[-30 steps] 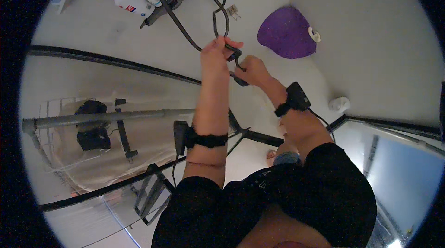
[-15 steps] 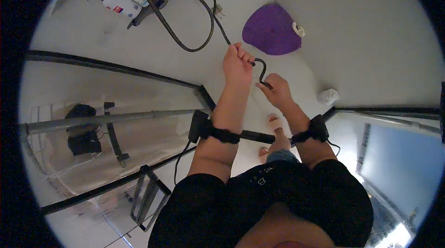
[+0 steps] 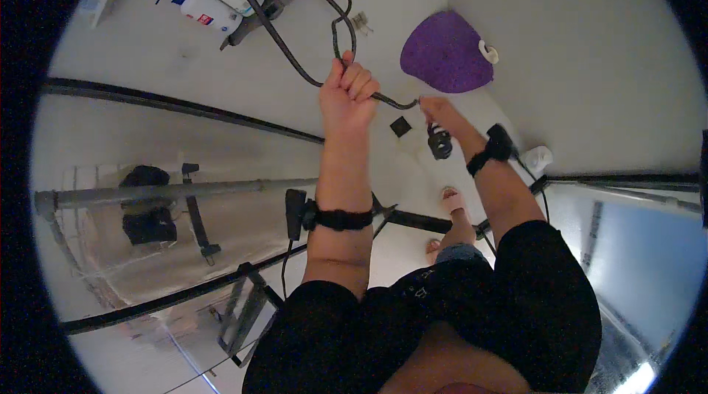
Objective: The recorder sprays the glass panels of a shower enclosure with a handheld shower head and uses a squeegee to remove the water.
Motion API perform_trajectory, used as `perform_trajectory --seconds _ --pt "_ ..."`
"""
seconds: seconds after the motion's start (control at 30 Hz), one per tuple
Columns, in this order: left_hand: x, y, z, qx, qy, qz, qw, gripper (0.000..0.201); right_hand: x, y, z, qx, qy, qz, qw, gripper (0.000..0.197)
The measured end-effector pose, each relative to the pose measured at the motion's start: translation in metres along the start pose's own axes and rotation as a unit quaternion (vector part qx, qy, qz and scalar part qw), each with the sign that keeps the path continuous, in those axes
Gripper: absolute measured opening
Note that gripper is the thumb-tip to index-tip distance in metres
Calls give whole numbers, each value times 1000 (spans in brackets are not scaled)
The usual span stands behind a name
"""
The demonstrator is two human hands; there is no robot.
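Note:
A dark shower hose runs between my two hands. My left hand is closed round it, with further loops of hose leading up toward the shelf. At the right, the fingers of my right hand pinch the hose near its visible end. Just below that hand is a dark object with pale stripes; it is partly hidden, and I cannot tell whether it joins the hose. Black straps with small boxes sit round both forearms.
A dark shelf at upper left carries a white pump bottle and other bottles. Right of it lies a purple mat with a white ring. There is a dark square drain, a white rounded object and a black-framed glass panel.
My left hand has moved left and gathered more hose. My right hand has shifted slightly up. The hands are farther apart, and the drain and striped dark object now show between and below them.

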State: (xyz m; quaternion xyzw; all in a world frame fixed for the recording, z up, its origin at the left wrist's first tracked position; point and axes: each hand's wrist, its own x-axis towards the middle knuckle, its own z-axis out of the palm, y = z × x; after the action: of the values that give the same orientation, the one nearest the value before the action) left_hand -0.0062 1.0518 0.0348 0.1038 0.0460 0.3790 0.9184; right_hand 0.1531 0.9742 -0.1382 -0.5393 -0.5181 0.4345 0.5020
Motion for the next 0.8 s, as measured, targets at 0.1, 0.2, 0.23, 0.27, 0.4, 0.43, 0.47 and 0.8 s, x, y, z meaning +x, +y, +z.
perform_trajectory --seconds 0.1,0.2,0.23,0.27,0.4,0.43,0.47,0.8 --pt "4 -36 -5 -24 52 17 998 28 -32 27 42 7 -41 187 982 37" --pt "-16 -76 -25 258 147 39 954 27 -52 11 72 -44 -159 268 949 33" --pt "-22 -85 -32 255 142 34 956 27 -57 18 73 -38 -120 220 967 36" --pt "-30 -94 -40 408 117 -5 906 26 -62 25 74 -32 -80 169 982 40" --pt "-65 -79 -52 515 124 -37 847 22 -83 -57 70 -208 -100 84 969 35" --pt "-71 -82 -52 515 119 -32 848 22 -91 -60 70 -213 -99 80 969 35" --pt "-77 -87 -52 567 105 -17 817 21 -101 -62 69 -208 -82 61 973 32" --pt "-122 -69 -74 560 167 -152 797 9 -155 -93 108 -48 94 -23 994 17"
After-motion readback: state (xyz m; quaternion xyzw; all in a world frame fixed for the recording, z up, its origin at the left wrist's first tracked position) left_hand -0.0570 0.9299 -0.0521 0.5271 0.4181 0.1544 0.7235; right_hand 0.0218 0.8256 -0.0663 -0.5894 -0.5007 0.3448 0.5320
